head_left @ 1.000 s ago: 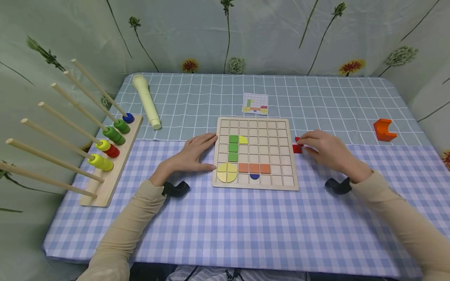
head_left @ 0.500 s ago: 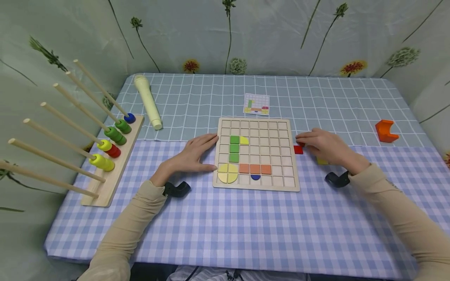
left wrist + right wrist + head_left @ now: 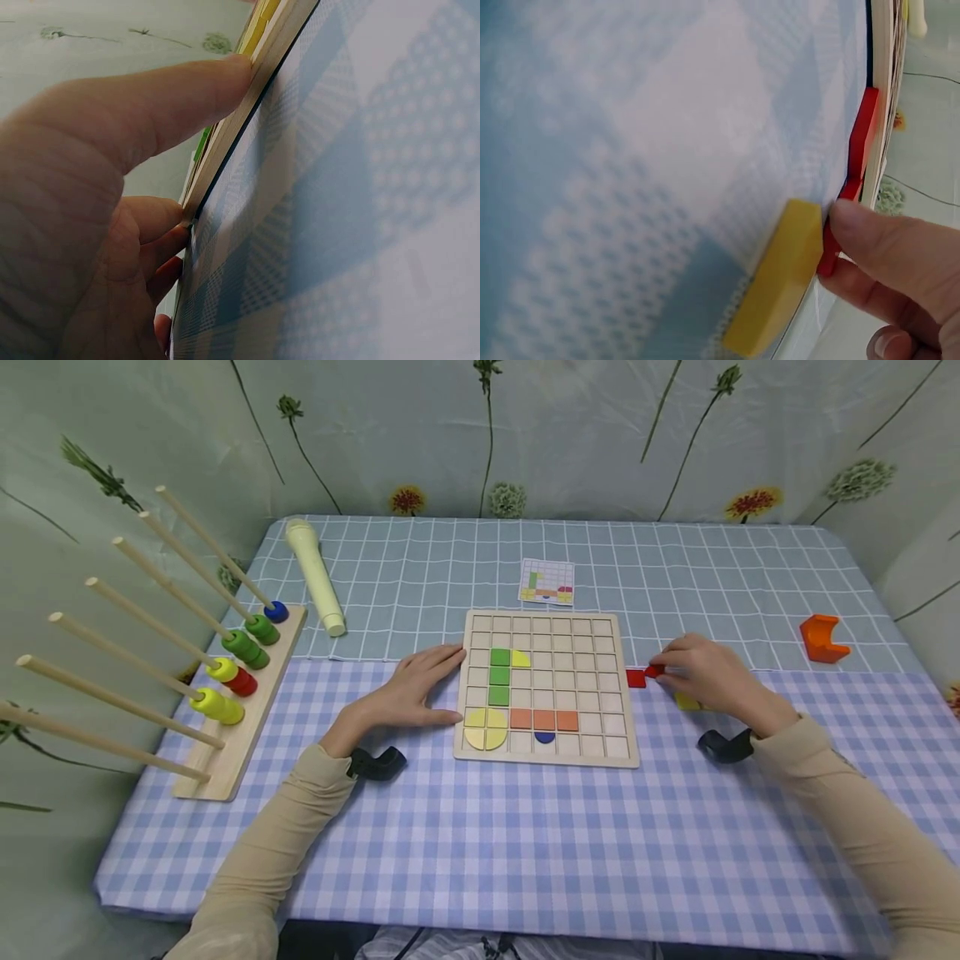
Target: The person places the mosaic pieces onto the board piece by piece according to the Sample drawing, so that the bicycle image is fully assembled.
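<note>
A wooden grid board (image 3: 551,689) lies mid-table, holding green squares (image 3: 498,677), a yellow quarter piece (image 3: 520,658), a yellow circle of pieces (image 3: 485,729), orange squares (image 3: 543,720) and a blue half-round (image 3: 544,737). My left hand (image 3: 408,693) rests spread against its left edge, thumb and fingertips touching the rim in the left wrist view. At the board's right, my right hand (image 3: 708,672) pinches a red piece (image 3: 654,671) between thumb and fingers, beside a red square (image 3: 636,679). A yellow piece (image 3: 776,277) lies near that hand, partly covered by it in the head view.
Behind the board lies a small pattern card (image 3: 547,582). At the left stand a wooden peg rack (image 3: 255,718) with coloured beads and a pale yellow microphone-shaped object (image 3: 315,578). An orange curved block (image 3: 822,639) sits at the far right.
My right hand moved left toward the board's edge, then back right, bringing the red piece slightly away from the board. The yellow piece under it came into view. My left hand stays in place.
</note>
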A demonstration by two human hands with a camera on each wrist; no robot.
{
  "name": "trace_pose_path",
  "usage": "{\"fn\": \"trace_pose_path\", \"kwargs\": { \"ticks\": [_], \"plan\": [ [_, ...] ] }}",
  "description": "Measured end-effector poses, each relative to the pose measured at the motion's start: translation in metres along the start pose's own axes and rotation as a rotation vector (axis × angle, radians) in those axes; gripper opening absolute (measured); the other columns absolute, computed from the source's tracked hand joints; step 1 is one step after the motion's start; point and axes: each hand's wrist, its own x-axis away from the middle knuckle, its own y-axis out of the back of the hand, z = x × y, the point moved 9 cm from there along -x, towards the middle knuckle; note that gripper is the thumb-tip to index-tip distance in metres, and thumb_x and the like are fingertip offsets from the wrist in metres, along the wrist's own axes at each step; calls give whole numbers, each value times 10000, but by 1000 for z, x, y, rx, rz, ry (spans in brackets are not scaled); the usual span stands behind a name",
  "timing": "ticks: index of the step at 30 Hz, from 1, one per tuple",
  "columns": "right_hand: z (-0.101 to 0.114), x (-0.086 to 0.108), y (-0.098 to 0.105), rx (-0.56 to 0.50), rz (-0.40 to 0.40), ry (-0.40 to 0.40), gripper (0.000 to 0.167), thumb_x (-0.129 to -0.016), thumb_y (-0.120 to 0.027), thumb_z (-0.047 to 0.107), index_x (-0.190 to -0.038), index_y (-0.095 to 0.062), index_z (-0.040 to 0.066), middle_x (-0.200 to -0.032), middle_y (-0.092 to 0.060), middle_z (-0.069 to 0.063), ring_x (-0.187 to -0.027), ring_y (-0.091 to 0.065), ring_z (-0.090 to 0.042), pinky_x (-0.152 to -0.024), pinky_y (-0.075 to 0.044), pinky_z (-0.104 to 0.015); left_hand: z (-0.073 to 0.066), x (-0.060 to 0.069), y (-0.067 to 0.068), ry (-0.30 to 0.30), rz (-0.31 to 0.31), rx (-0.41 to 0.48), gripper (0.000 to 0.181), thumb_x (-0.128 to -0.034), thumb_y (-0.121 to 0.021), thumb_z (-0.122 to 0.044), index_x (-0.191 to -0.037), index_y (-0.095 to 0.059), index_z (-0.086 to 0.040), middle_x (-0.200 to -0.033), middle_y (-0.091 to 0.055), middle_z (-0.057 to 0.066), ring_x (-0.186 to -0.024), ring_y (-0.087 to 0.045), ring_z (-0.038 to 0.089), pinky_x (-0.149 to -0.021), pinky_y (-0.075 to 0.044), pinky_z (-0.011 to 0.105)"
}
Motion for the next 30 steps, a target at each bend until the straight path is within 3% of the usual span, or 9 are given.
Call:
{"fn": "trace_pose_path", "kwargs": {
  "ticks": [8,15,22,30],
  "plan": [
    [-5,3,-3,-7,56,-102,240,-793,-726,159,-956,-718,-17,-887,-700,-161,-824,-610,-283,-741,-503,-450,1,0,-1,9,4,10,927,-799,-685,-405,-1501,-192,-55,-1574,-189,126,-1458,-144,294,-1136,-105,532],
    [2,9,6,-28,-16,-150,245,-779,-740,176,-936,-724,-12,-873,-702,-158,-789,-614,-266,-700,-491,-440,0,1,0,7,1,15,925,-798,-686,-404,-1501,-193,-60,-1573,-194,120,-1458,-147,289,-1135,-104,533],
    [19,15,22,-69,-194,-79,188,-729,-775,133,-858,-733,3,-814,-707,-135,-762,-630,-279,-651,-490,-434,1,1,0,7,1,14,926,-798,-684,-409,-1504,-191,-69,-1575,-189,115,-1458,-146,289,-1130,-111,538],
    [42,13,22,-88,-269,20,187,-692,-800,119,-832,-737,12,-771,-695,-98,-731,-621,-236,-623,-482,-382,0,1,0,8,0,15,926,-797,-686,-409,-1503,-192,-68,-1575,-186,116,-1458,-146,293,-1126,-116,541]
  ]
}}
